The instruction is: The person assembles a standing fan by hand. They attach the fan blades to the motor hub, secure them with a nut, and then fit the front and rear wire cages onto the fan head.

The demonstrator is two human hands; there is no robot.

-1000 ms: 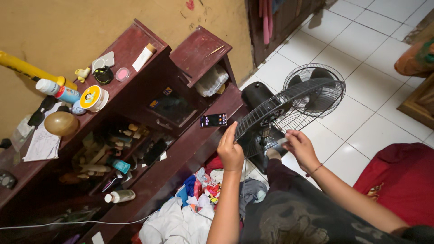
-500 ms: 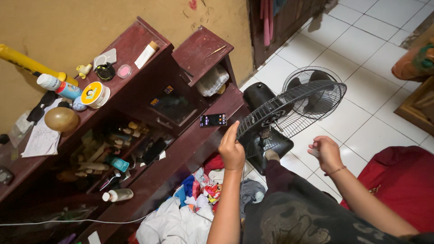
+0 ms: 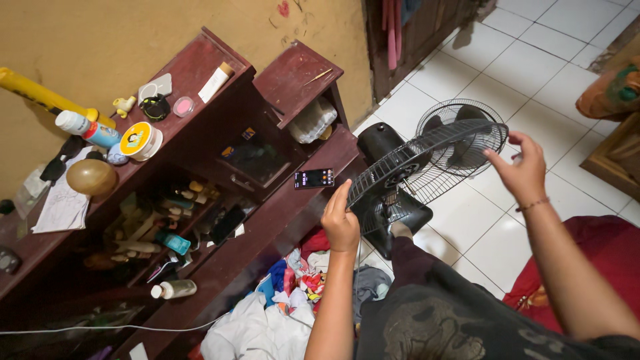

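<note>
A black wire front grille [image 3: 427, 163] of a floor fan is tilted away from the fan's body [image 3: 383, 143], whose dark blades and rear cage [image 3: 467, 127] show behind it. My left hand [image 3: 340, 223] grips the grille's near left rim. My right hand [image 3: 519, 170] is raised at the grille's right rim with fingers spread, touching or almost touching the wire; a small pale object may be between its fingers, I cannot be sure. The fan's black base [image 3: 393, 217] stands on the white tiles.
A dark red wooden shelf unit [image 3: 293, 73] stands at left against a yellow wall, carrying bottles, a round tin [image 3: 137, 141] and a lit phone [image 3: 315, 178]. A clothes heap [image 3: 280, 307] lies below. A red cushion [image 3: 600, 253] sits at right. White tile floor [image 3: 533, 67] lies beyond.
My right hand left the grille's lower rim, drew back shut, then rose to the grille's right edge with fingers spread. My left hand kept its grip; the grille barely shifted.
</note>
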